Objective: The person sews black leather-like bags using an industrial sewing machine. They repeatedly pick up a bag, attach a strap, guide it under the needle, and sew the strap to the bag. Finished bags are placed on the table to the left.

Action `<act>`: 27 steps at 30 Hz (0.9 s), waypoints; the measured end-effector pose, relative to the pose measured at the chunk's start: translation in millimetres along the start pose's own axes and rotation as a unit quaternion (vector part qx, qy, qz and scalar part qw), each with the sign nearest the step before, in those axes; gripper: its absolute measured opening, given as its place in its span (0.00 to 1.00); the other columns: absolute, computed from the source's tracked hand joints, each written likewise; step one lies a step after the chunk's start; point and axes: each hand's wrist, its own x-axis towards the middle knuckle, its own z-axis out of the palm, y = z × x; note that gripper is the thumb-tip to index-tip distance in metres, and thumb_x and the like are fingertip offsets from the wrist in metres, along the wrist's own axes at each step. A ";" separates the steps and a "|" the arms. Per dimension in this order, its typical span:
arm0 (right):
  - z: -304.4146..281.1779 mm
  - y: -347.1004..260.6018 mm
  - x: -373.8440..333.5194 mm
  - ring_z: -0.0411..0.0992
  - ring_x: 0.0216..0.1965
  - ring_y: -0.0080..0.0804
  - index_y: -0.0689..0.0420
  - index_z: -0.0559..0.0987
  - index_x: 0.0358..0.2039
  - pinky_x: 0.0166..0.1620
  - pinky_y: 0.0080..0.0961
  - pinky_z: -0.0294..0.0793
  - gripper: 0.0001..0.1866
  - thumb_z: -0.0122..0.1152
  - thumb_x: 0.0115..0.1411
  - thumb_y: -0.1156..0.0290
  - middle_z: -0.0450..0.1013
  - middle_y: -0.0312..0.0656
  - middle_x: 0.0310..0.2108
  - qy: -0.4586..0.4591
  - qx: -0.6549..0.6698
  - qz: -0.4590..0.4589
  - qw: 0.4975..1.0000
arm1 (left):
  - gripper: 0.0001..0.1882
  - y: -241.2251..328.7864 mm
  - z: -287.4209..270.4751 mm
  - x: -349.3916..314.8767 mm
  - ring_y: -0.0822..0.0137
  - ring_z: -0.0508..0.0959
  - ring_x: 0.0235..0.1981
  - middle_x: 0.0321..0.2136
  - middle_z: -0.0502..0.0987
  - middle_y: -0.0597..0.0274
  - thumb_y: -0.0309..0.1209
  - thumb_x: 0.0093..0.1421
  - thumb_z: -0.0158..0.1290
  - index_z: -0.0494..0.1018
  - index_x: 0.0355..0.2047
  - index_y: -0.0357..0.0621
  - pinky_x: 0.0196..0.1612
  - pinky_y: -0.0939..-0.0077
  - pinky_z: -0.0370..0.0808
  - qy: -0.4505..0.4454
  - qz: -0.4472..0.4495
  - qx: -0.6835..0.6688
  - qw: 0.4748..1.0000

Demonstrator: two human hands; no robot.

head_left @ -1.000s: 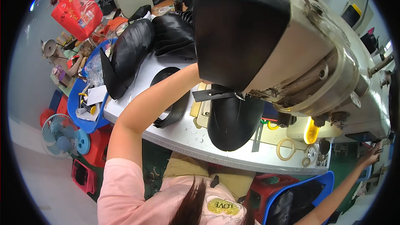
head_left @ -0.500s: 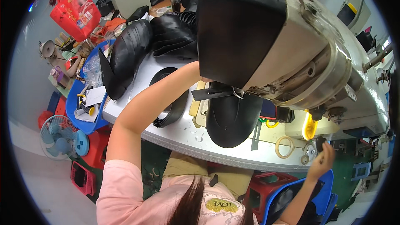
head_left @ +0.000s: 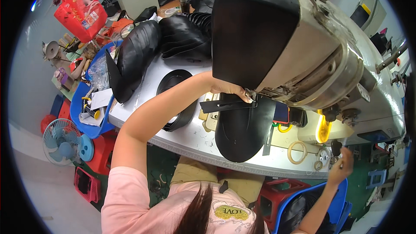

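Note:
At the sewing machine's (head_left: pixel 255 30) needle area, my left hand (head_left: pixel 229 89) presses its thumb onto the narrow dark strip (head_left: pixel 221 105) lying over a black leather piece (head_left: pixel 245 136). Some of its fingers are hidden by the machine head and the work. The leather piece hangs with its rounded end over the table's near edge. My right hand (head_left: pixel 341 167) is held up at the right end of the table, fingers curled, just below a dark knob-like part (head_left: pixel 336 147). What it holds, if anything, is too small to make out.
A roll of black strip (head_left: pixel 175 80) and pleated black leather pieces (head_left: pixel 138 56) lie on the white table's left. Right of the work are a ring of tape (head_left: pixel 297 152) and a lit yellow lamp (head_left: pixel 323 128). Blue tubs (head_left: pixel 89 112) and a fan (head_left: pixel 60 143) stand left.
The leather piece has shifted slightly toward me, and my left hand has come out from behind the machine head onto it. My right hand has moved a little right and down, away from the knob.

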 end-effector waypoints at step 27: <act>-64.7 89.6 67.7 0.72 0.35 0.25 0.64 0.75 0.40 0.35 0.17 0.71 0.13 0.51 0.60 0.69 0.74 0.42 0.36 0.322 -0.020 0.164 0.932 | 0.12 14.3 2.5 -20.2 0.71 0.75 0.33 0.32 0.77 0.61 0.27 0.49 0.55 0.74 0.37 0.42 0.34 0.75 0.70 0.127 0.003 -0.032 0.991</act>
